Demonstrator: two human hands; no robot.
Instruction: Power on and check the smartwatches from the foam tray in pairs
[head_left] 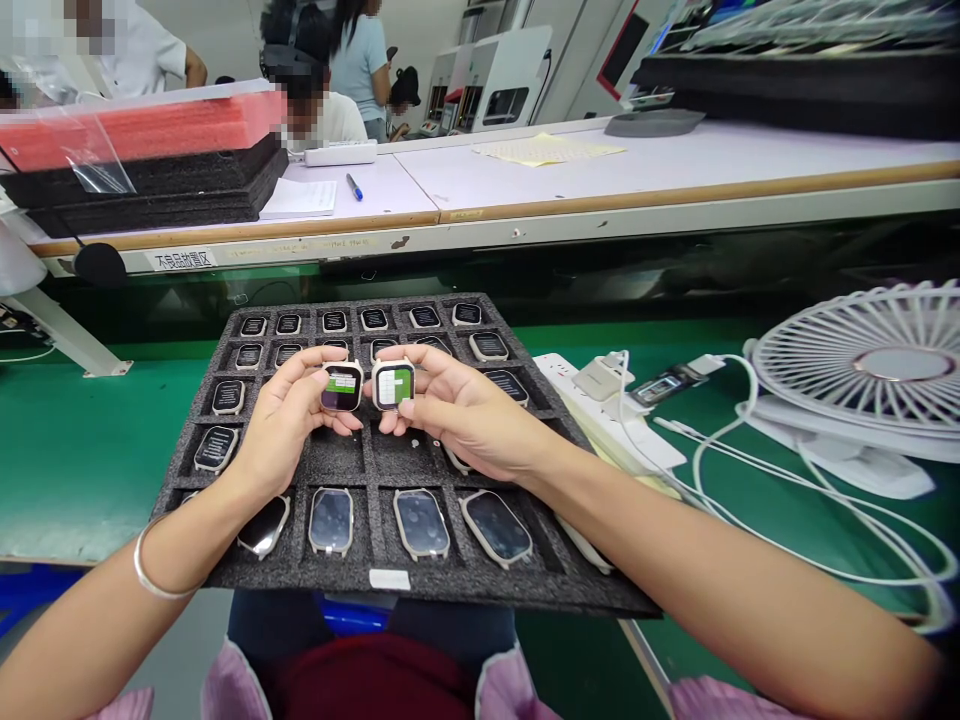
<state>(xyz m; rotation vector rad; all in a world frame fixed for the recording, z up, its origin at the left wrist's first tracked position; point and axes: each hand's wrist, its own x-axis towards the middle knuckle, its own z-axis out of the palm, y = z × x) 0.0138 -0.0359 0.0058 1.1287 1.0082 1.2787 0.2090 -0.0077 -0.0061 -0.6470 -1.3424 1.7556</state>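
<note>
My left hand [296, 410] pinches a smartwatch case [343, 388] without a strap, its lit screen showing green and dark areas. A second smartwatch case [394, 387] is gripped between the thumb and fingers of my right hand [457, 410], with white and green on its screen. Both are held side by side, a small gap apart, over a black foam tray [337, 455]. Several more watch cases lie in the tray's compartments; those in the rear rows show text, while the front ones, such as this watch [421, 522], have dark screens. My hands hide some compartments.
Right of the tray are a white power strip [600, 410], an adapter [600, 377], white cables [810, 480] and a white fan [862, 370]. A raised shelf [420, 190] behind bears foam stacks [150, 180], a pen [355, 187] and paper [547, 150]. People work beyond it.
</note>
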